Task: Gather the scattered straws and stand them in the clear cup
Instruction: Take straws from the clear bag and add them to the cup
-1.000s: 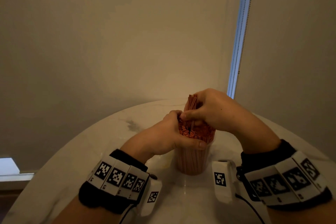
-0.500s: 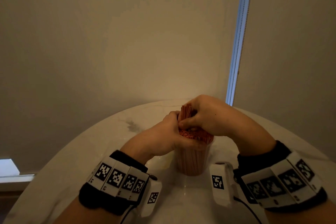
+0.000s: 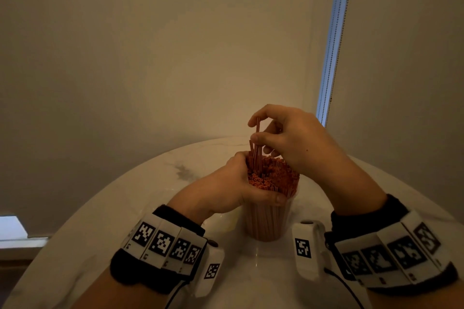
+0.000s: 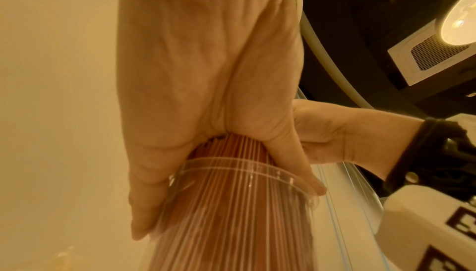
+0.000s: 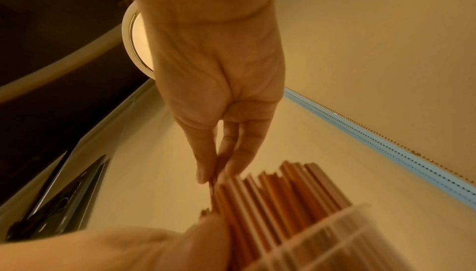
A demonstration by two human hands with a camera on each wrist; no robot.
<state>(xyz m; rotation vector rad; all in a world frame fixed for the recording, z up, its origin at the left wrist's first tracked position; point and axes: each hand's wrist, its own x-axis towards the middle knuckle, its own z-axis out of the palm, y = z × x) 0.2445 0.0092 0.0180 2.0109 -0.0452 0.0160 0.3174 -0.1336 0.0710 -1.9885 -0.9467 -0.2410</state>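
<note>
Here the clear cup [image 3: 267, 223] stands upright on the tabletop [image 3: 155, 183], packed with straws [image 3: 275, 175]; left hand [image 3: 226, 188] grips its rim, right hand [image 3: 288, 138] above it pinches several raised straws

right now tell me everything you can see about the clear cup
The cup is clear ribbed plastic with a banded rim, standing upright on the white marble table, and packed with orange-red straws that rise above the rim. The left hand wraps its top, thumb across the near side. The right hand pinches a few raised straws, clear of the cup.
</note>
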